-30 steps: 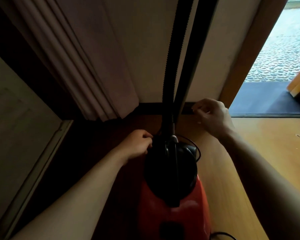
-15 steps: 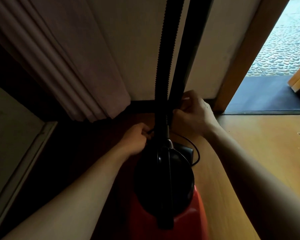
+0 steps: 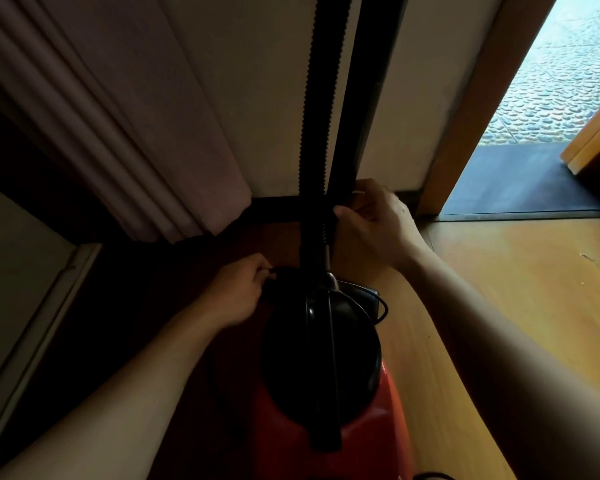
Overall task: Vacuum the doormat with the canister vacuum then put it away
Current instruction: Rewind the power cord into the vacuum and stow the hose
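Canister vacuum parked against the wall, hose and wand being secured upright.

The right hand is closed around the wand just beside the ribbed hose, directly above the canister; the left hand is curled at the canister's left shoulder, pinched on something dark, though what it holds cannot be told. If the right grip is released too soon, the wand could be tipped away from the wall and the canister pulled over by the hose. The cord loose at the right could be snagged. The doormat lies well apart, in the doorway.
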Action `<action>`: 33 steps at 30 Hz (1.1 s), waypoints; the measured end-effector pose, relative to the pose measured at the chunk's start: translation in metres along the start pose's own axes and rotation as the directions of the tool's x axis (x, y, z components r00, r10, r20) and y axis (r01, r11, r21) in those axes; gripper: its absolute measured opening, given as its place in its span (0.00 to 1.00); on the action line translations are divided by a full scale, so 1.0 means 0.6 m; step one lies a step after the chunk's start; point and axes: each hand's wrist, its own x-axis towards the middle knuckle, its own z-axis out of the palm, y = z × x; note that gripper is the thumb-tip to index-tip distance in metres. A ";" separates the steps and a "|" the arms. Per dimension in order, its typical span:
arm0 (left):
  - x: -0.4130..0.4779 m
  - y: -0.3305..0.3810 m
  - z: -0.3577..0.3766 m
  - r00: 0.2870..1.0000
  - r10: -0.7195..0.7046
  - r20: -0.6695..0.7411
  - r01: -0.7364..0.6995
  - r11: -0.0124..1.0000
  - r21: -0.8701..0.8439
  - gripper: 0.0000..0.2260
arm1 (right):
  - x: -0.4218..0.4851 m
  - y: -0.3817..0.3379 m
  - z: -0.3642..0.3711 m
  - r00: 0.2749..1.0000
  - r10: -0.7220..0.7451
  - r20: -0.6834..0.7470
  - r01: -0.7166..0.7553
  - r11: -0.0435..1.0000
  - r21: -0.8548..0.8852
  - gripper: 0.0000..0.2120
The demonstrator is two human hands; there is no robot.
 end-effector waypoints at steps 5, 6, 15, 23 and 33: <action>0.003 0.025 0.013 0.997 0.062 0.034 -0.060 0.997 -0.054 0.09 | -0.007 0.016 0.010 1.000 0.006 0.005 -0.006 1.000 -0.023 0.18; 0.005 0.029 0.015 0.998 0.050 0.028 -0.048 0.998 -0.049 0.09 | -0.007 0.017 0.010 1.000 0.001 0.003 -0.001 1.000 -0.031 0.18; 0.016 0.041 0.030 0.999 -0.041 -0.030 0.039 0.996 -0.081 0.09 | 0.011 -0.018 0.025 1.000 0.013 0.010 -0.014 0.985 0.173 0.24; 0.011 0.048 0.026 0.996 -0.060 -0.061 0.059 0.998 -0.026 0.09 | 0.029 -0.026 0.012 0.996 -0.087 -0.031 0.090 0.989 0.113 0.22; 0.010 0.017 0.009 0.982 -0.163 -0.096 0.171 0.982 0.082 0.09 | 0.040 -0.026 0.010 0.992 -0.122 -0.012 0.122 0.989 0.085 0.21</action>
